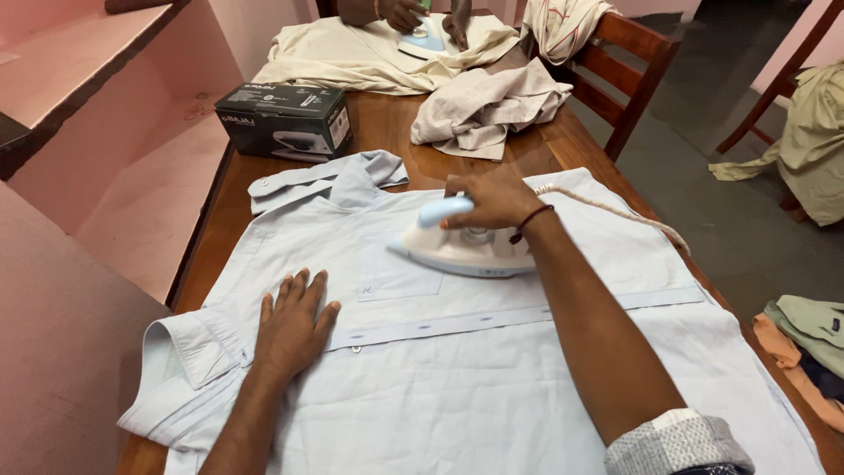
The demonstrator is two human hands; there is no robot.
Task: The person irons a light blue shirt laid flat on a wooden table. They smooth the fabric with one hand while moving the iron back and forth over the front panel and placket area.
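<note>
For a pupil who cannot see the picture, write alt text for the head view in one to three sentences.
A person's right hand presses a white and pale blue iron onto a light blue shirt spread on a wooden table, while the left hand lies flat on the cloth. Across the table, another person's hands iron cream fabric, beside a dark box.

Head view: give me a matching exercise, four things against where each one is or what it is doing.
Things:
1. left hand
2. right hand
3. dark cardboard box
4. crumpled beige garment

Places or states:
A. grips the handle of the white and blue iron
B. stands on the wooden table beyond the collar
C. lies flat, fingers spread, on the pale blue shirt
D. heaped on the table between the two ironers

Pairs: 1-C, 2-A, 3-B, 4-D
</note>
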